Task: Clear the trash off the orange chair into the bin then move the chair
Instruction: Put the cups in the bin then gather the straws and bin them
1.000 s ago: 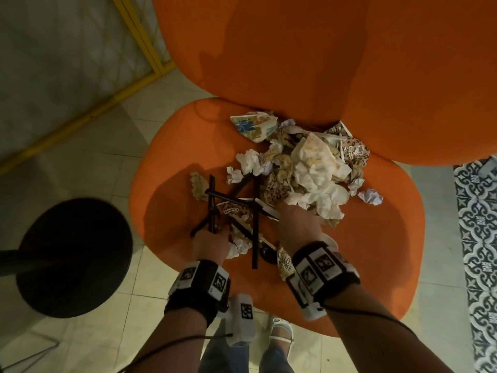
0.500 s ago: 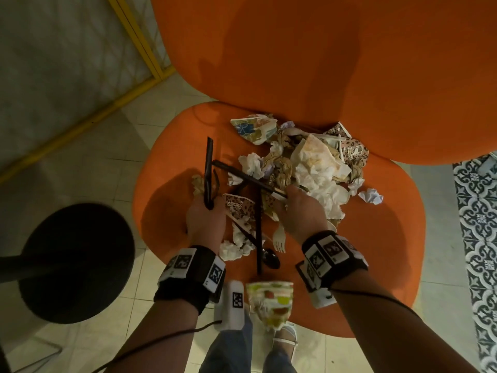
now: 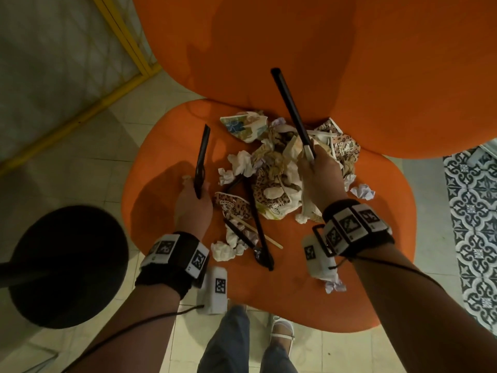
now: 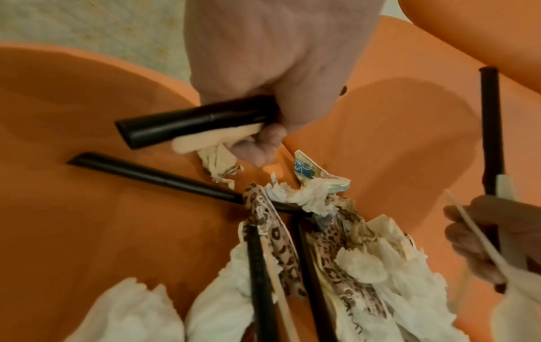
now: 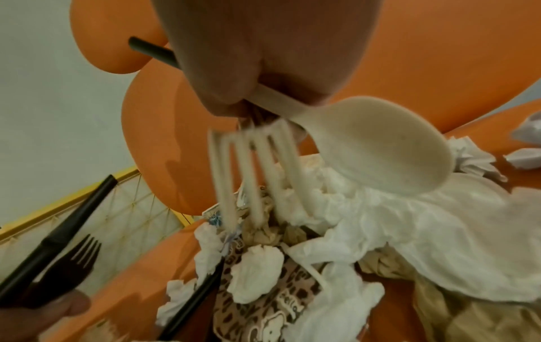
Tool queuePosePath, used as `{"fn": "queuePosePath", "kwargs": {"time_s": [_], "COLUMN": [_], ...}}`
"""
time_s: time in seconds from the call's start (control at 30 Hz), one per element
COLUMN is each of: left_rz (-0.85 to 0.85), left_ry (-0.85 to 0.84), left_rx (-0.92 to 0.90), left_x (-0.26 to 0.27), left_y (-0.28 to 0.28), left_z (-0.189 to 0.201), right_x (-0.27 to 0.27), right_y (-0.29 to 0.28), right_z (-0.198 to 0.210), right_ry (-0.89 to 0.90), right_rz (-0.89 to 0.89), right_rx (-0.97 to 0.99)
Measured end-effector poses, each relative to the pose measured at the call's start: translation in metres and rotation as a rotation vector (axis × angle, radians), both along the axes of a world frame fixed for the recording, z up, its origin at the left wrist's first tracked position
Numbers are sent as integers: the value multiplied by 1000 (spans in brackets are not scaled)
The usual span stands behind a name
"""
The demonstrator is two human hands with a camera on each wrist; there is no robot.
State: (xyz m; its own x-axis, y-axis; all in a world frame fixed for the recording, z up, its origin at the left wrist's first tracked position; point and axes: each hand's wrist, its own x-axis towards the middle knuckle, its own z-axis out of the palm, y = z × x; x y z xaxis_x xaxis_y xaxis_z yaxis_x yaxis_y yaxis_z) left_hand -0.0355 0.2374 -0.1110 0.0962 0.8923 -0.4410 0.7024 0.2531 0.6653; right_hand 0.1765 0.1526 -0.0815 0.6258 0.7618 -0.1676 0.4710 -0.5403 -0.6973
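Observation:
The orange chair (image 3: 349, 265) carries a trash pile (image 3: 277, 179) of crumpled tissues, leopard-print wrappers and a flowered paper cup (image 3: 242, 126). My left hand (image 3: 197, 189) hovers over the seat's left side and grips a black straw (image 4: 199, 120) together with a black fork (image 5: 73, 261), a wooden stick and a bit of tissue. My right hand (image 3: 320, 173), above the pile, grips a long black straw (image 3: 289, 103) pointing up at the backrest, plus a white fork (image 5: 251, 175) and a white spoon (image 5: 374, 148). More black straws (image 3: 254, 211), a black spoon (image 3: 259, 254) and a wooden stick lie on the seat.
A black round object on a pole (image 3: 64, 265) stands on the tiled floor left of the chair. A yellow-framed mesh panel (image 3: 115, 44) runs behind it. Patterned floor tiles (image 3: 473, 211) lie to the right. My legs and feet (image 3: 242, 340) are at the seat's front edge.
Both hands have risen off the pile with cutlery and straws; the right one swung its straw up toward the backrest. A colourful paper cup seen dropping past the front edge is gone.

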Motion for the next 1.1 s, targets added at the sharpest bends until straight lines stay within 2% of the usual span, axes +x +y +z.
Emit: {"fn": "queuePosePath", "kwargs": {"time_s": [0.1,0.27,0.4,0.47,0.6,0.73,0.87,0.97,1.1], "left_rz": [-46,-210,-426,-503,-586,-581,-499,-372,-241], "left_ry": [48,121,307,376,470,438,427,369,223], "left_rx": [14,79,87,79,98,160,256,287,140], "left_x": [0,14,34,41,49,46,39,32,21], "left_y": [4,9,15,18,27,40,45,42,10], "left_z": [-2,-2,-14,-17,-17,-4,17,28,32], "right_x": [2,11,27,37,61,78,81,82,71], "right_y": [5,14,32,46,67,72,71,63,40], "right_z": [-4,-9,-4,-2,-12,-21,-21,-16,0], "right_ry": [43,117,-37,-101,-313,-444,-495,-480,-434], "right_rz": [-8,-67,-79,-40,154,266,278,189,75], "right_rx": [-20,60,55,-75,-513,-667,-686,-587,-409]}}
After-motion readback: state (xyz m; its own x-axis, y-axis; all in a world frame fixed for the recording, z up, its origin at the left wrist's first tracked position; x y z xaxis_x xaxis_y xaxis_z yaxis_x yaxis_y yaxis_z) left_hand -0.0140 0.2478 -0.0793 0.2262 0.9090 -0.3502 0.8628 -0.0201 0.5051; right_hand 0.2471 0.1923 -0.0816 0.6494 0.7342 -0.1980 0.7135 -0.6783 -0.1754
